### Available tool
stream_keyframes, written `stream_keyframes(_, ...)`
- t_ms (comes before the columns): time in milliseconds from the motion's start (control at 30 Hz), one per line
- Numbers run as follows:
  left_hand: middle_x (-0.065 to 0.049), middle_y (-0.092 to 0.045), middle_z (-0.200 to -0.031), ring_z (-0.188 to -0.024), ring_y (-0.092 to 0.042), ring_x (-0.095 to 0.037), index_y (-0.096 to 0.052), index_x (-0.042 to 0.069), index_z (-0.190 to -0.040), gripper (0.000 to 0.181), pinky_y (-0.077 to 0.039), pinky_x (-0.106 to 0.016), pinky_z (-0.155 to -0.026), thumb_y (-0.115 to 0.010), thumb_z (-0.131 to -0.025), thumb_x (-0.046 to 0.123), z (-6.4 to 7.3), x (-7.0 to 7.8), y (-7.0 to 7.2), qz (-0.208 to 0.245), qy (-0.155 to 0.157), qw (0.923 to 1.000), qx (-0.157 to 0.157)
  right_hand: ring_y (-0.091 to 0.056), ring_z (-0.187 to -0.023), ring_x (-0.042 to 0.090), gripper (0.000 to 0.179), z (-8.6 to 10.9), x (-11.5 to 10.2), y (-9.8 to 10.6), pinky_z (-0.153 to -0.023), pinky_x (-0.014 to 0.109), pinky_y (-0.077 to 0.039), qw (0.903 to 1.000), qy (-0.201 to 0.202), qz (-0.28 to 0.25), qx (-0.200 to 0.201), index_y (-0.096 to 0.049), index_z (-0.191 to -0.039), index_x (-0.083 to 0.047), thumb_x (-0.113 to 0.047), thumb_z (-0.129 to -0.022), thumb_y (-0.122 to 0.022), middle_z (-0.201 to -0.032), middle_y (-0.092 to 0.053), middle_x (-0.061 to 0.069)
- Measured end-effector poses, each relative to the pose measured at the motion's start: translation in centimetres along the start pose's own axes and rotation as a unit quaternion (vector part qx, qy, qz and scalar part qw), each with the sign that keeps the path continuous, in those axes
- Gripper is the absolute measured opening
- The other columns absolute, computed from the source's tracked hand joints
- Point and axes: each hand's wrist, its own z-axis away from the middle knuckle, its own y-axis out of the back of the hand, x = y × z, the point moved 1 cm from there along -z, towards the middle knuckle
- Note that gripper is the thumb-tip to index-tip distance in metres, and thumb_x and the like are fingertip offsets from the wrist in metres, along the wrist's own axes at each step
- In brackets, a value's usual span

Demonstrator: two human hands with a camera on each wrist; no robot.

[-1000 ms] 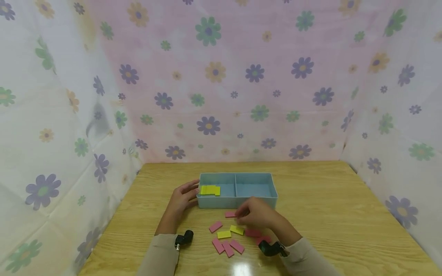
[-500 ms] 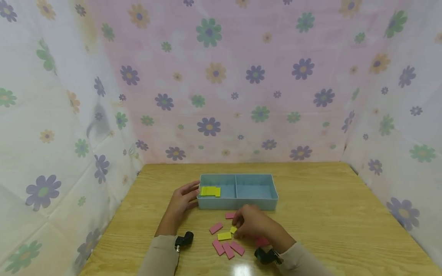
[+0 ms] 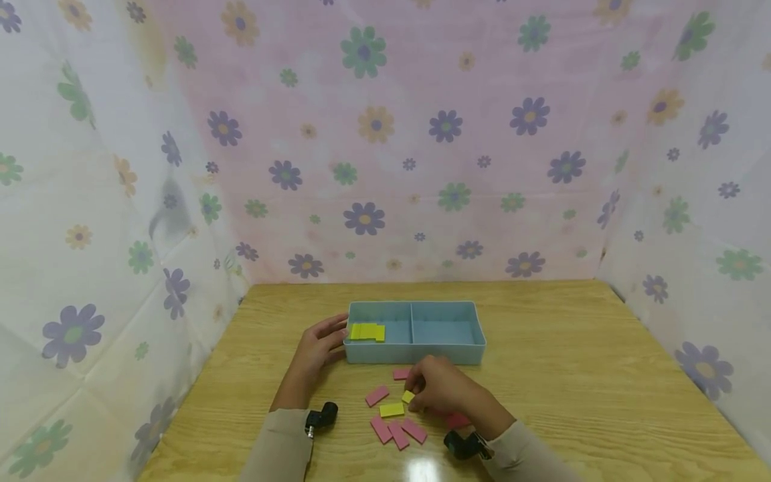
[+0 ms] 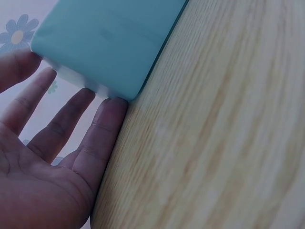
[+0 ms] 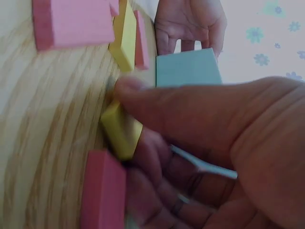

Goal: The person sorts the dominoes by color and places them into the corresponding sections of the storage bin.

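Note:
My right hand (image 3: pixel 444 388) pinches a yellow block (image 3: pixel 407 397) between thumb and fingers, low over the table. In the right wrist view this yellow block (image 5: pixel 121 131) is tilted, and a pink block (image 5: pixel 102 191) stands close to the fingers. My left hand (image 3: pixel 314 348) touches the left end of a light blue two-compartment box (image 3: pixel 415 355). In the left wrist view its fairly straight fingers (image 4: pixel 102 133) rest against the box's end wall (image 4: pixel 109 47). Several yellow blocks (image 3: pixel 366 332) lie in the left compartment; nothing shows in the right one.
In front of the box lie another yellow block (image 3: pixel 391 410) and several pink blocks (image 3: pixel 398 435); one pink block (image 3: pixel 458 420) is partly behind the right wrist. Floral cloth (image 3: pixel 376 167) walls the wooden table (image 3: pixel 542 348) at the back and sides.
My right hand has moved slightly left and toward me, onto a yellow block, which it now pinches and has turned a little. The left hand and box have stayed put.

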Motion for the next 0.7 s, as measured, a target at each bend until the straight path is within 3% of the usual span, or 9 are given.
stream_keyframes(400, -0.014, -0.057, -0.150, -0.129, -0.063, -0.034, -0.061, 0.016, -0.145, 0.044, -0.060, -0.044, -0.096, -0.067, -0.102, 0.017, -0.02, 0.17, -0.02, -0.008, 0.002, 1.0000, 0.005, -0.059, -0.080, 0.013, 0.018, 0.16, -0.57, 0.06, -0.067, 0.031, -0.053, 0.9998, -0.002, 0.000, 0.020, -0.076, -0.089, -0.013, -0.005, -0.078, -0.088, -0.087, -0.067, -0.002)
stream_keyframes(700, -0.013, -0.057, -0.150, -0.130, -0.062, -0.033, -0.062, 0.017, -0.145, 0.044, -0.059, -0.045, -0.097, -0.068, -0.101, 0.017, -0.07, 0.04, -0.01, -0.010, 0.005, 0.9999, 0.009, -0.059, -0.074, 0.015, 0.013, 0.15, -0.31, 0.58, -0.063, 0.031, -0.051, 0.9987, -0.024, -0.036, 0.028, -0.078, -0.089, -0.008, -0.006, -0.079, -0.087, -0.082, -0.069, -0.002)
